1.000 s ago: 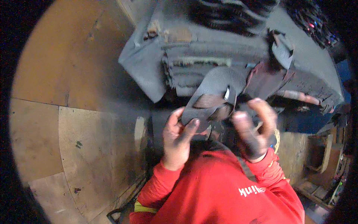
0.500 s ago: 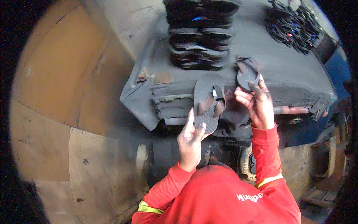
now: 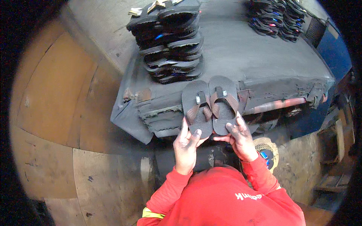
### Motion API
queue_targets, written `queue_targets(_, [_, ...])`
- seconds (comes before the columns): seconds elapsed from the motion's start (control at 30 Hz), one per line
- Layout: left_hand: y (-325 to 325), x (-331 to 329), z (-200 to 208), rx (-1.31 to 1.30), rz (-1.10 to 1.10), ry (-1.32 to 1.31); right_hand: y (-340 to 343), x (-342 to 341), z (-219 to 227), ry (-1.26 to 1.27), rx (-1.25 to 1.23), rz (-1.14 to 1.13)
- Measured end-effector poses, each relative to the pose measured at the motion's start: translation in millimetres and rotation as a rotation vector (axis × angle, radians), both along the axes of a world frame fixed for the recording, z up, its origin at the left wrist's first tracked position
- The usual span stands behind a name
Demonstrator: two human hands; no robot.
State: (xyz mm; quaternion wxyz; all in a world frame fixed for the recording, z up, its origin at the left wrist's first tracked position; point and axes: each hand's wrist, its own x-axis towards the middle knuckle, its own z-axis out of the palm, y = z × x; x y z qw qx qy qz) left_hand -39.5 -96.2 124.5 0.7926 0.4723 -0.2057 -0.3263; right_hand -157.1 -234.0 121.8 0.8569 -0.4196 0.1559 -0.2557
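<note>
Two dark grey flip-flops with brown straps are held side by side in front of me, soles down and toes pointing away. My left hand [image 3: 186, 147] grips the left flip-flop [image 3: 200, 128] by its heel, thumb on top. The right flip-flop [image 3: 221, 126] is pinched at the heel by my right hand [image 3: 242, 140], thumb on top and fingers beneath. Their inner edges touch or nearly touch. Each strap carries a small dark tab with a white label. Both are above the near edge of a grey-covered table [image 3: 233, 49].
A tall stack of black flip-flops [image 3: 171, 49] stands on the table at the left. More stacked flip-flops [image 3: 277, 19] are at the far right. The table's front cover is torn, with a reddish bar [image 3: 279, 105] along it. Brown boards [image 3: 109, 173] cover the floor at left.
My right hand has brought its flip-flop down and left, turning it upright beside the left one. The view has shifted, so the stacks appear further left.
</note>
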Motion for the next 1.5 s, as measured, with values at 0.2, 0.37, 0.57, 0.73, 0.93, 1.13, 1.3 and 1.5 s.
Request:
queue_targets(0.2, [-6, 2, 2, 0.086, -0.016, -0.056, 4, -6, 1, -0.128, 0.175, 0.022])
queue_targets(0.37, [-5, -4, 10, 0.503, 0.361, -1.035, 7, -6, 4, -0.205, 0.211, -0.032])
queue_targets(0.57, [-35, -10, 37, 0.630, 0.550, -1.621, 11, -1, -3, -0.240, 0.207, -0.044])
queue_targets(0.73, [-76, -7, 42, 0.647, 0.607, -1.789, 12, 6, -23, -0.182, 0.143, -0.050])
queue_targets(0.93, [-84, -63, 27, 0.409, 0.308, -1.760, 20, -49, -57, -0.295, 0.256, -0.137])
queue_targets(1.13, [-136, -131, -52, 0.229, -0.330, -1.747, 22, -198, -124, 0.457, -0.251, -0.143])
queue_targets(1.3, [-183, -172, -133, 0.227, -0.899, -1.739, 40, -297, -216, 0.569, 0.398, -0.649])
queue_targets(1.5, [-188, -231, -206, 0.114, -1.362, -1.781, 66, -311, -254, 0.713, 0.309, -0.802])
